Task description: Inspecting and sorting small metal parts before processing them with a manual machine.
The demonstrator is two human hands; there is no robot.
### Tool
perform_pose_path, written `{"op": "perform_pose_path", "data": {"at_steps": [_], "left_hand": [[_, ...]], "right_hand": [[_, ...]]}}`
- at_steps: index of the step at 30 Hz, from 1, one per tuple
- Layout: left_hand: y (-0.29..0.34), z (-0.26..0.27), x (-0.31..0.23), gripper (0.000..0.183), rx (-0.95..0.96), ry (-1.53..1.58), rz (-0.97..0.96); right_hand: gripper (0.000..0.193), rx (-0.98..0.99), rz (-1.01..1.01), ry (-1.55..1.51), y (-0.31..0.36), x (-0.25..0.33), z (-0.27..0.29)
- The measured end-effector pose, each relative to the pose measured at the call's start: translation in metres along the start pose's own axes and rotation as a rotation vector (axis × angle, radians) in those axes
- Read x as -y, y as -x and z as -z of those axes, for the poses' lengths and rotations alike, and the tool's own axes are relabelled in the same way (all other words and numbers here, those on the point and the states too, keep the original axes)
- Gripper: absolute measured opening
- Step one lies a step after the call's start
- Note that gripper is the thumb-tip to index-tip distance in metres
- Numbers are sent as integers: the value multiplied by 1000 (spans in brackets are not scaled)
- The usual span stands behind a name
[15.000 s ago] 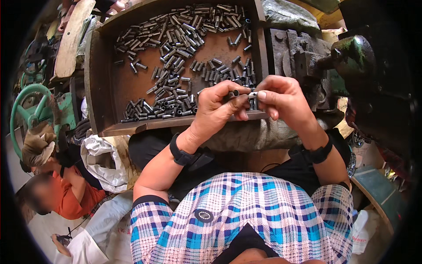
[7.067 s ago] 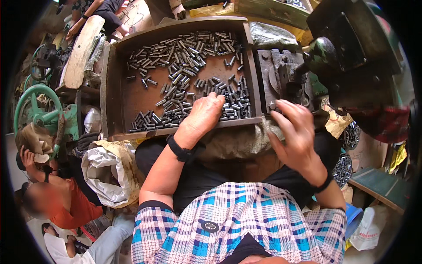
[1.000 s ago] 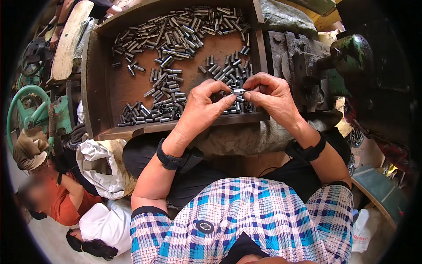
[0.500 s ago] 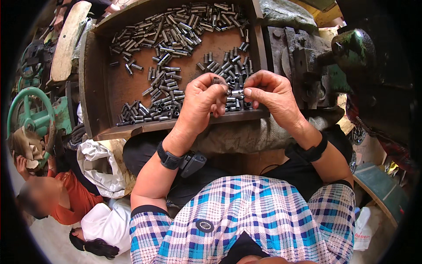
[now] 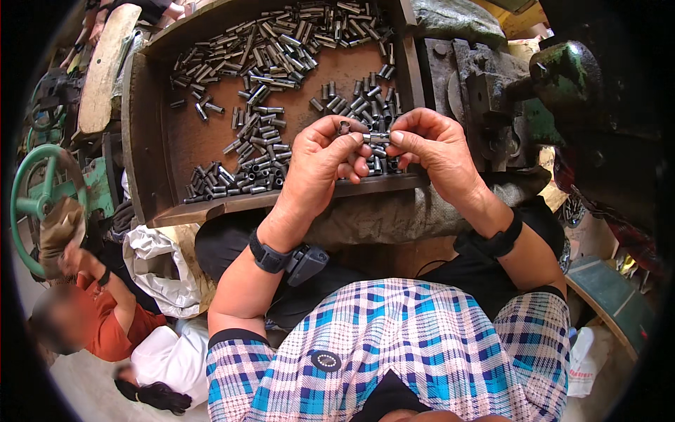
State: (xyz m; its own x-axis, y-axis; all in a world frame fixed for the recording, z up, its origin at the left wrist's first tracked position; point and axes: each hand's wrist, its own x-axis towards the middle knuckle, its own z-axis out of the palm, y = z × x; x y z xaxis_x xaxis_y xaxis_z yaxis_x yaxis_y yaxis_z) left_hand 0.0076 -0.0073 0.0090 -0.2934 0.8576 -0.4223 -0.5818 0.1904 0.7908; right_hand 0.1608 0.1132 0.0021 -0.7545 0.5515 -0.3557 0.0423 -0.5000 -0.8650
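Between the fingertips of both hands a short shiny metal tube (image 5: 377, 138) lies level, over the near right part of a shallow tray (image 5: 271, 205). My left hand (image 5: 320, 156) pinches its left end between thumb and finger. A second, darker tube (image 5: 344, 128) shows its round open end at the curled forefinger of that hand. My right hand (image 5: 437, 146) is closed on the right end of the shiny tube, its other fingers curled below. Loose tubes (image 5: 264, 133) lie in heaps in the tray; the hands partly cover the right-hand heap.
Dark greasy machinery (image 5: 485, 91) with a rounded handle (image 5: 568, 70) stands right of the tray. At the left are a green handwheel (image 5: 46, 193), a white sack (image 5: 165, 271) and a wooden board (image 5: 107, 70). A person in an orange top (image 5: 116, 313) works at the lower left.
The shiny tube now shows plainly between my fingertips, raised slightly from where my hands were lower. The person at the left has brought a hand up near the handwheel.
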Motion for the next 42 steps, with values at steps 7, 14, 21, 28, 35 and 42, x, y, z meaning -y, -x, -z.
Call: {"op": "perform_pose_path", "data": {"at_steps": [7, 14, 21, 28, 35, 42], "left_hand": [[3, 0, 2, 16, -11, -9, -9], [3, -2, 0, 19, 3, 2, -16], [3, -2, 1, 18, -7, -53, 4], [1, 0, 1, 19, -7, -23, 2], [1, 0, 4, 18, 33, -49, 30], [8, 2, -17, 19, 298, -166, 173]], "right_hand": [[14, -7, 7, 2, -1, 0, 1], [13, -25, 0, -42, -1, 0, 1], [14, -12, -9, -4, 0, 2, 1], [13, -18, -20, -31, 1, 4, 2], [13, 12, -78, -102, 3, 5, 1], [11, 260, -421, -259, 3, 25, 16]]}}
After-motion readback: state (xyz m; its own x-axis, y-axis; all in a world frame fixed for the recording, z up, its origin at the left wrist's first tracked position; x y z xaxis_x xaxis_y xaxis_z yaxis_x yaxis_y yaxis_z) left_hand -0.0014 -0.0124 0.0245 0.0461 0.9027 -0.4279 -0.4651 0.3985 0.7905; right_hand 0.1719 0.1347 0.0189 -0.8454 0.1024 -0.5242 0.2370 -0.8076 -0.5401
